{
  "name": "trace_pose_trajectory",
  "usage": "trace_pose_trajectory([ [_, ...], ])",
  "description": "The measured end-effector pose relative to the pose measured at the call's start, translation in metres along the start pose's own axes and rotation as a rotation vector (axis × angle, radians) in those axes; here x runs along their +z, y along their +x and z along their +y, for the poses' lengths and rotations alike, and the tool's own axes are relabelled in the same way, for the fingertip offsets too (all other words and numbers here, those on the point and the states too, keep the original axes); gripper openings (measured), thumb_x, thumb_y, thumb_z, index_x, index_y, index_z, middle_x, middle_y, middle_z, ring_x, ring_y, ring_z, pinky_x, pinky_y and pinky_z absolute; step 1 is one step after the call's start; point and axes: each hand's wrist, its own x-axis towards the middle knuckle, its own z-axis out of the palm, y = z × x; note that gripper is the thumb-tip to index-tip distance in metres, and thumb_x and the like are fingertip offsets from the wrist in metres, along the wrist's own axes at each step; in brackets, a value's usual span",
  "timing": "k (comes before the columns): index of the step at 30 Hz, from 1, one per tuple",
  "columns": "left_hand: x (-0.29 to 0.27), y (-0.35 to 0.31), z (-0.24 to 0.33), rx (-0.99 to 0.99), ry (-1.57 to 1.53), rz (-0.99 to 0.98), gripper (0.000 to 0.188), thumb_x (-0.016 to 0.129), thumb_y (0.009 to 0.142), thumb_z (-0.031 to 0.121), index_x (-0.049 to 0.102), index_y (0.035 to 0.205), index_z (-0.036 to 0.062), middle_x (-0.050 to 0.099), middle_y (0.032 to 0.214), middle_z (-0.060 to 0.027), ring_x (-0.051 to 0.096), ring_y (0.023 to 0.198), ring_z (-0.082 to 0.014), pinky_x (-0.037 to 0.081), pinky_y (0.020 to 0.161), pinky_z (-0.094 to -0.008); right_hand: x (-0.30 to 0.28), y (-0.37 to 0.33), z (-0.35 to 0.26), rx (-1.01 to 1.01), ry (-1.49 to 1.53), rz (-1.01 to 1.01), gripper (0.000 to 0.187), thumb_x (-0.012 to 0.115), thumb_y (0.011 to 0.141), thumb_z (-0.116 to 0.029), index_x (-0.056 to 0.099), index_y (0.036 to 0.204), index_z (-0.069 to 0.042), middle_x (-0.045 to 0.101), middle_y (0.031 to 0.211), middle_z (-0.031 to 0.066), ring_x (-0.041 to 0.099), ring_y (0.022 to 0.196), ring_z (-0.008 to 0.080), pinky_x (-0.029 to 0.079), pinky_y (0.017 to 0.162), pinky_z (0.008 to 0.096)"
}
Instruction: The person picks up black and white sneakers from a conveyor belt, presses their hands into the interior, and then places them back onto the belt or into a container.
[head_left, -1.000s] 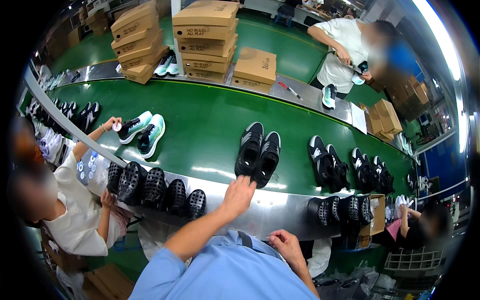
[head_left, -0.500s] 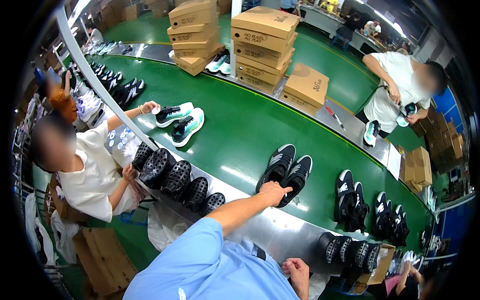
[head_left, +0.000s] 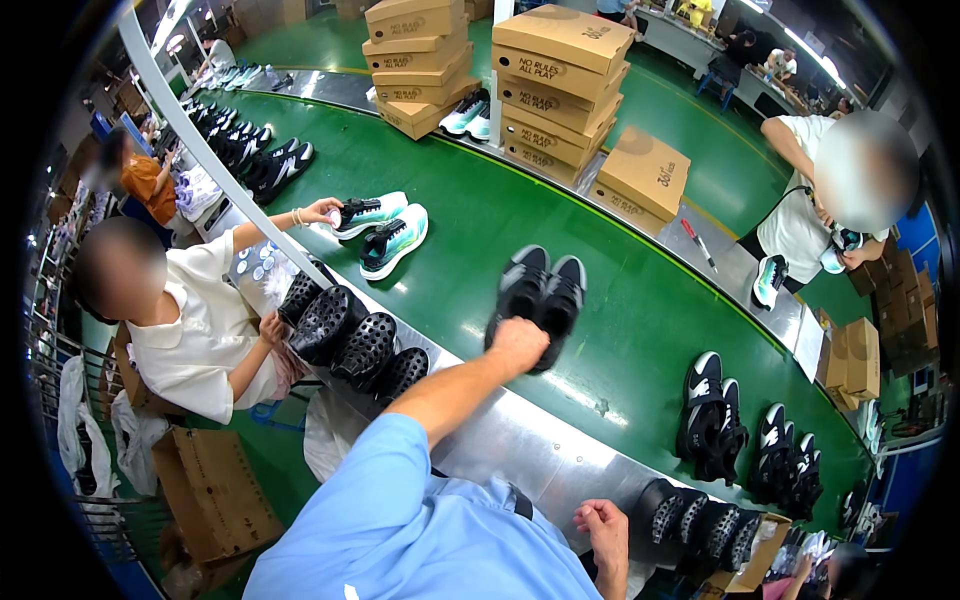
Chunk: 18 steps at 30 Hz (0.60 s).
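My left hand (head_left: 519, 345) is closed on the heel ends of a pair of black sneakers with grey toes (head_left: 541, 290). Both shoes are held side by side, toes pointing away, over the green work surface (head_left: 610, 350). Their heels are partly hidden behind my fingers. Low at the right, near the metal edge (head_left: 530, 440), my right hand (head_left: 603, 530) is loosely curled with nothing visible in it. Several more black sneakers (head_left: 712, 415) stand on the green surface to the right.
Black perforated shoe forms (head_left: 363, 350) line the near edge at left, with more (head_left: 700, 520) at right. A co-worker's hand (head_left: 322, 211) touches teal-and-white sneakers (head_left: 395, 243). Shoe boxes (head_left: 560, 90) are stacked along the far side. Another person (head_left: 805, 200) handles a shoe there.
My left hand has closed on the black sneakers and moved them away from me, slightly left; before, its finger was at the shoe openings. My view has shifted a little.
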Motion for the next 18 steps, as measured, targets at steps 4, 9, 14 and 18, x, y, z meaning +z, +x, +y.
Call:
trace_pose_trajectory([
  [4, 0.002, -0.008, -0.072, -0.073, 0.035, -0.022, 0.019, 0.072, 0.086, 0.018, 0.077, 0.103, 0.0141, 0.077, 0.098, -0.0146, 0.074, 0.097, -0.0349, 0.06, 0.085, -0.0468, 0.001, 0.001, -0.002, -0.016, 0.028, 0.004, 0.019, 0.067, 0.098, -0.011, 0.07, 0.108, 0.005, 0.074, 0.093, 0.0099, 0.071, 0.083, 0.0151, 0.056, 0.07, 0.028],
  [9, -0.018, -0.026, -0.122, -0.132, -0.083, -0.154, 0.039, 0.085, 0.081, 0.035, 0.073, 0.114, 0.0166, 0.076, 0.106, -0.0136, 0.072, 0.106, -0.0347, 0.058, 0.09, -0.0481, 0.001, -0.003, 0.005, -0.017, 0.022, 0.027, 0.02, 0.067, 0.098, -0.01, 0.07, 0.11, 0.004, 0.074, 0.094, 0.0084, 0.07, 0.084, 0.0142, 0.055, 0.072, 0.0269],
  [14, -0.007, -0.03, -0.149, -0.123, -0.109, -0.205, 0.052, 0.09, 0.073, 0.033, 0.067, 0.118, 0.0185, 0.074, 0.11, -0.0124, 0.07, 0.11, -0.0353, 0.056, 0.092, -0.05, -0.016, -0.01, -0.003, -0.128, -0.112, 0.102, 0.018, 0.07, 0.096, -0.014, 0.071, 0.105, 0.002, 0.074, 0.091, 0.0098, 0.07, 0.08, 0.0161, 0.055, 0.07, 0.031],
  [18, -0.045, -0.028, -0.116, -0.261, 0.248, -0.467, 0.066, 0.091, 0.072, 0.032, 0.066, 0.133, 0.0249, 0.071, 0.13, -0.0109, 0.063, 0.124, -0.0387, 0.053, 0.096, -0.0626, -0.078, 0.002, -0.091, -0.439, -0.554, 0.41, 0.027, 0.069, 0.095, -0.025, 0.07, 0.099, 0.002, 0.07, 0.09, 0.0268, 0.072, 0.086, 0.0416, 0.056, 0.075, 0.0448],
])
